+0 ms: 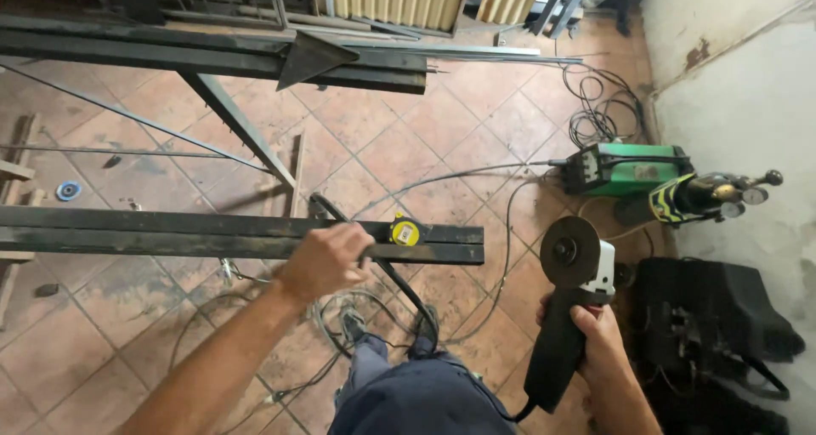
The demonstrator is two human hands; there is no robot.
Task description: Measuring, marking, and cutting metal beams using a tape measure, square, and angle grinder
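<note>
An angle grinder (568,307) is being gripped by its black body in the clenched fingers of the right hand (599,337), disc up and away from the body. The left hand (325,261) is being closed over a dark steel bar (212,234), steadying it beside a yellow tape measure (405,231). A green welder (625,169) is standing on the tiled floor (399,146).

Green welder (627,170), coiled cables (602,112), perhaps a gas regulator (738,190), black bag (712,323).
</note>
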